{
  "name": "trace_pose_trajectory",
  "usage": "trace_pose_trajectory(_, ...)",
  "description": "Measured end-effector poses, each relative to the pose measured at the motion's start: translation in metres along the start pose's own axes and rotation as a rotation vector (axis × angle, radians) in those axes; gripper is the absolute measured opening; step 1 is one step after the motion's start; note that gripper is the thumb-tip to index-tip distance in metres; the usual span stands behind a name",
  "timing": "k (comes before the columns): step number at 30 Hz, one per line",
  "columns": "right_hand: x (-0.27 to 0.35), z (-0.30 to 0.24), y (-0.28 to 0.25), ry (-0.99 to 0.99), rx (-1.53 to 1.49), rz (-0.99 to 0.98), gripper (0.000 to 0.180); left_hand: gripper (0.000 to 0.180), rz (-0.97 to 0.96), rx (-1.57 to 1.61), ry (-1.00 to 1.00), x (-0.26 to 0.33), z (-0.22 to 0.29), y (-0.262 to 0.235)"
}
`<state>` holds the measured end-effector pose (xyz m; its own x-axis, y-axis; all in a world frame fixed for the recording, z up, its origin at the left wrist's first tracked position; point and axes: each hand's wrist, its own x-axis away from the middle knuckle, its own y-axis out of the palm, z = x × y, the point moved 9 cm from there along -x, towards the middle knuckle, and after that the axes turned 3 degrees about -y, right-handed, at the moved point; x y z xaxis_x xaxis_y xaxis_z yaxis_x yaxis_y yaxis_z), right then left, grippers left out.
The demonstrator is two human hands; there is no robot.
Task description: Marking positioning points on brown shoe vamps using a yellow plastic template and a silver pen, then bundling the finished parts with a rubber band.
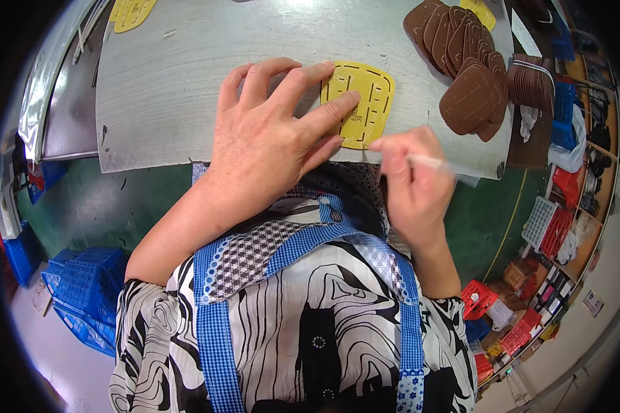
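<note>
- Head view: the left hand (269, 138) lies flat and spread wide on the grey counter (186, 82), near its front edge. The fingers (324, 110) press on the left part of a yellow template (362, 103).
- The yellow template is a rounded flat piece with dark slots cut in it. It lies on the counter close to the front edge, about in the middle of it, and it touches the left fingers.
- The right hand (410, 172) is closed around a thin white pen (437, 164). It sits at the front edge of the counter, just beside the lower right corner of the yellow template. The tip of the pen is hidden by the fingers, so I cannot tell if it touches the template.
- A pile of brown pieces (465, 62) of similar rounded shape is spread like a fan at the far right part of the counter, well apart from both hands. The nearest brown piece (470, 100) lies on top, with a pattern of small marks.
- More yellow templates (132, 12) are at the far left corner of the counter.
- Beyond the right edge stands a bundle of brown pieces (530, 81) held by a band.
- On the floor at the left are blue crates (83, 289), and at the right red crates (554, 234).
- The person wears a black and white blouse with a blue apron (303, 316).
</note>
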<state>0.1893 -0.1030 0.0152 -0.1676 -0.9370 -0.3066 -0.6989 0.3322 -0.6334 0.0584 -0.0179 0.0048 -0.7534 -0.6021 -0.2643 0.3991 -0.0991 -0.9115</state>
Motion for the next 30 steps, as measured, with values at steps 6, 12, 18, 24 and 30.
trace_pose_trajectory(6, -0.035, 0.023, -0.007, 0.010, 0.082, 0.172, 0.020, 0.051, -0.012, -0.001, 0.005, 0.001, 0.001, 0.002)
trace_pose_trajectory(12, -0.011, 0.012, -0.001, 0.079, 0.145, 0.064, 0.017, 0.051, -0.021, -0.007, -0.001, 0.001, 0.000, 0.001)
trace_pose_trajectory(18, 0.005, 0.016, -0.003, 0.230, -0.114, 0.006, 0.013, 0.054, -0.028, 0.045, 0.058, -0.011, 0.000, -0.005)
trace_pose_trajectory(24, -0.026, 0.019, -0.014, -0.071, 0.219, 0.257, 0.017, 0.071, -0.223, 0.208, 0.090, -0.057, -0.005, 0.003)
trace_pose_trajectory(30, -0.011, 0.068, -0.058, 0.209, -0.113, 0.536, 0.022, 0.073, 0.045, 0.092, 0.054, -0.059, -0.043, -0.017)
